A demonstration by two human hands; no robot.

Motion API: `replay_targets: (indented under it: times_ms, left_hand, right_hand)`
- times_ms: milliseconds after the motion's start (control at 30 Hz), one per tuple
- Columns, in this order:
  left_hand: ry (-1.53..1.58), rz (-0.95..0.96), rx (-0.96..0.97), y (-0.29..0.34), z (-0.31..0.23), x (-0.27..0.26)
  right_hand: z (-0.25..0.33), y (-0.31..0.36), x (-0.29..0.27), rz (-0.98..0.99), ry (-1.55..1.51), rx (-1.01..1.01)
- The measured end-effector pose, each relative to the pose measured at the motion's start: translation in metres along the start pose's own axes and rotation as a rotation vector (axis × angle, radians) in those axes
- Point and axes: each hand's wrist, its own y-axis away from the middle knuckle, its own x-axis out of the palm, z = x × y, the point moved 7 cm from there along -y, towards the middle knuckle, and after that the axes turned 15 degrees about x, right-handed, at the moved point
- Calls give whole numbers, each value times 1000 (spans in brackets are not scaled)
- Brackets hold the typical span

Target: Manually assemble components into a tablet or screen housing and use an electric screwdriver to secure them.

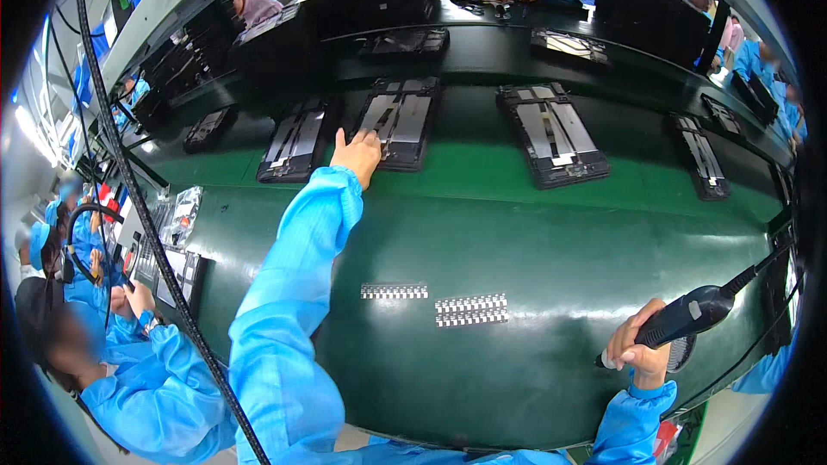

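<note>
My left arm stretches far across the green table. My left hand [357, 158] is at the lower left edge of an opened tablet [405, 120], its fingers closed over the edge and the thumb apart on the left side. Silver battery panels and dark flex strips show inside the tablet's black frame. At the right, my right hand [636, 349] is wrapped round a black electric screwdriver [689, 317], whose tip points left above the tabletop. A cable runs from its back end to the upper right. Strips of small white-and-metal parts [471, 310] lie between my arms.
More opened tablets lie on the far strip: one [293, 142] left of my hand, another [553, 133] to the right, one [702, 155] farther right. A single parts strip [394, 291] lies nearby. A black braided cable [146, 207] hangs at left, near a co-worker in blue [155, 387].
</note>
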Motion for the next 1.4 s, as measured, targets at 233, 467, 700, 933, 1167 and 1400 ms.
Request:
replay_targets:
  times_ms: [233, 467, 700, 933, 1167, 1400]
  left_hand:
    - [169, -434, -84, 11, 20, -58]
    - [206, -876, -240, 89, -12, -199]
    - [285, -1028, 307, 121, -180, -292]
    - [518, -551, 597, 116, -346, -280]
    - [1064, -532, 687, 103, -413, -234]
    - [1259, -720, 733, 100, -440, -254]
  right_hand:
    - [16, 4, -6, 78, 21, 2]
    - [67, 20, 2, -193, 868, -365]
    - [94, 49, -38, -357, 244, -361]
    - [140, 82, -120, -699, 352, -519]
    - [135, 100, -164, -827, 339, -551]
    - [131, 95, -165, -779, 391, -518]
